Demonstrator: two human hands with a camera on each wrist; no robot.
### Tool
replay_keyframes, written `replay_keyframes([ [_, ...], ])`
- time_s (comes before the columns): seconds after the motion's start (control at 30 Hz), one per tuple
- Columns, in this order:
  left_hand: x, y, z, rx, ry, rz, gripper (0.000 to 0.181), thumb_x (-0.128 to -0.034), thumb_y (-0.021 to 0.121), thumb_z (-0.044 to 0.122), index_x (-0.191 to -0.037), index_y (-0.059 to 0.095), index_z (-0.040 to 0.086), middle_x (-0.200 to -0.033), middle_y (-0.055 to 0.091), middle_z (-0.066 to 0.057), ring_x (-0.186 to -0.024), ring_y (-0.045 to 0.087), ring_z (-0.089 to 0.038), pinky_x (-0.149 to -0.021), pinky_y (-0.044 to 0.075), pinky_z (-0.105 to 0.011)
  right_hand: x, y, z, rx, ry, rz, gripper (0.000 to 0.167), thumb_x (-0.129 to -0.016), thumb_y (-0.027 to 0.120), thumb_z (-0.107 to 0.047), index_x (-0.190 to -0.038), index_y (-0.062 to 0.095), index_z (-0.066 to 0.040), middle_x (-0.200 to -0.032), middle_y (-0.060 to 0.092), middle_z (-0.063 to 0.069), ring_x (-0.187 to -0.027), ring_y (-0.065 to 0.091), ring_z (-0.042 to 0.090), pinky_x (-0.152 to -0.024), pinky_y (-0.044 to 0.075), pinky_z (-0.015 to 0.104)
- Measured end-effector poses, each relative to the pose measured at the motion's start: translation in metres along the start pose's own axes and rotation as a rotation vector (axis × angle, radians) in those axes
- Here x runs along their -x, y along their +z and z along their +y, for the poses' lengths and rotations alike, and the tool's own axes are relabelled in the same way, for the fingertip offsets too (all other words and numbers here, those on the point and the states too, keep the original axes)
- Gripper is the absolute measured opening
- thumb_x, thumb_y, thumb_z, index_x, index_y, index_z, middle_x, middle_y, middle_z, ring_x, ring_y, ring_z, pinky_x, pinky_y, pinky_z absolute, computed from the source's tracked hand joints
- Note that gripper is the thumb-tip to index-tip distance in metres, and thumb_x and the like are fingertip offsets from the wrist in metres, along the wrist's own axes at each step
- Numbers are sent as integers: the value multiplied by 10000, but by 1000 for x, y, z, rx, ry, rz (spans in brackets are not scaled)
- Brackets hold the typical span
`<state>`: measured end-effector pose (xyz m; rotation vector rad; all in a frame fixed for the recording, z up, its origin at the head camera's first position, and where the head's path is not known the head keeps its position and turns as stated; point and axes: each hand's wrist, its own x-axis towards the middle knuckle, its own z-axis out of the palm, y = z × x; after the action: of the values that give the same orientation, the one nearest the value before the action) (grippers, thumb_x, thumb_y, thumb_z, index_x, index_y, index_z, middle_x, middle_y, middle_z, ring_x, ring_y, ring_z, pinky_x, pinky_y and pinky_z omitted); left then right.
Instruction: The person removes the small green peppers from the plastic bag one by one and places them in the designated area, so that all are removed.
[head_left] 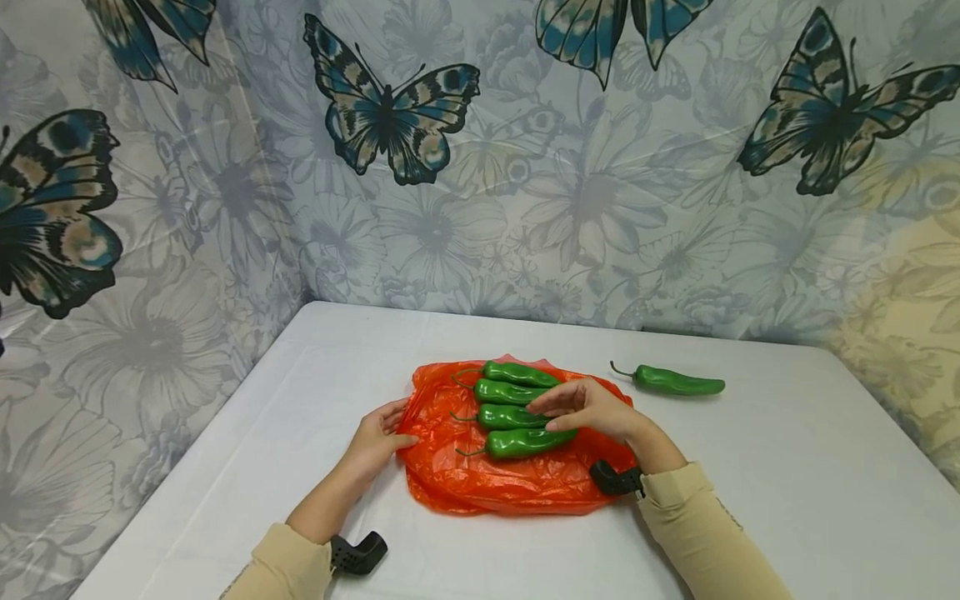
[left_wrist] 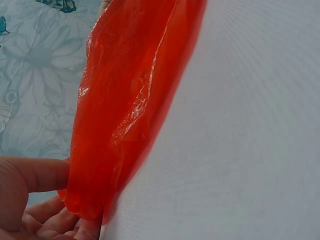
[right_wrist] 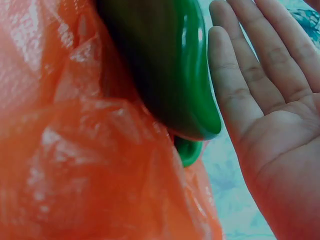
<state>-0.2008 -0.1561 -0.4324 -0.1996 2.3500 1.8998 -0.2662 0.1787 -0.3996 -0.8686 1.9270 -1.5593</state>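
Several green chili peppers point(head_left: 525, 443) lie in a row on a flattened, crumpled red plastic bag point(head_left: 502, 487), their stems pointing left. My left hand point(head_left: 371, 443) pinches the bag's left edge, thumb on top and fingers beneath. The left wrist view shows the thumb point(left_wrist: 45, 175) against the red plastic point(left_wrist: 120, 95). Over the right ends of the peppers hovers my right hand point(head_left: 592, 410), its fingers loosely extended. From the right wrist, that hand point(right_wrist: 280, 110) appears beside the tip of a pepper point(right_wrist: 192, 80), with nothing gripped. Whether its fingertips touch a pepper, I cannot tell.
One more green chili pepper point(head_left: 678, 382) lies apart on the white table point(head_left: 787, 467), behind and right of the bag. A patterned wall covering with butterflies point(head_left: 390, 117) stands behind the table and along its left side. Black devices point(head_left: 360, 553) are strapped at both wrists.
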Motion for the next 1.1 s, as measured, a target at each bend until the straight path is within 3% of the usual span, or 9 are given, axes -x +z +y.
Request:
replay_keyframes([
  [0.27,1,-1,1,0,-3,1,595,-790,614,-66,-1355,444,8,-1355,483,-234,-1269,432,-359,-1049,378,-474,-1,-1,3,18,23,-24,461,-793,706,-79,-1178,565,130,-1186,640,160,-1069,625,103,-900,507,249],
  [0.57,1,-1,2,-1,6,1,597,-789,602,-77,-1358,441,7,-1351,485,-238,-1266,437,-363,-1044,384,-475,0,-3,6,23,4,-51,426,-799,698,-64,-1147,576,149,-1118,686,58,-1024,645,110,-856,527,249],
  [0.73,1,0,1,-3,1,2,594,-788,602,-80,-1353,443,3,-1347,490,-238,-1261,442,-362,-1044,383,-476,2,-3,7,44,34,-44,433,-786,715,-91,-1132,594,141,-1131,651,212,-1025,645,107,-874,517,237],
  [0.97,0,1,1,3,2,2,596,-786,598,-87,-1355,440,-1,-1342,493,-238,-1255,445,-360,-1043,385,-474,1,-3,7,72,27,-73,407,-789,713,-95,-1114,613,127,-1109,668,184,-1017,645,81,-868,517,231],
  [1.1,0,1,1,7,7,2,593,-788,596,-86,-1354,440,-2,-1339,497,-235,-1250,451,-354,-1039,391,-467,0,-3,11,114,21,-84,378,-788,713,-92,-1101,633,106,-1105,645,250,-996,647,67,-855,520,233],
])
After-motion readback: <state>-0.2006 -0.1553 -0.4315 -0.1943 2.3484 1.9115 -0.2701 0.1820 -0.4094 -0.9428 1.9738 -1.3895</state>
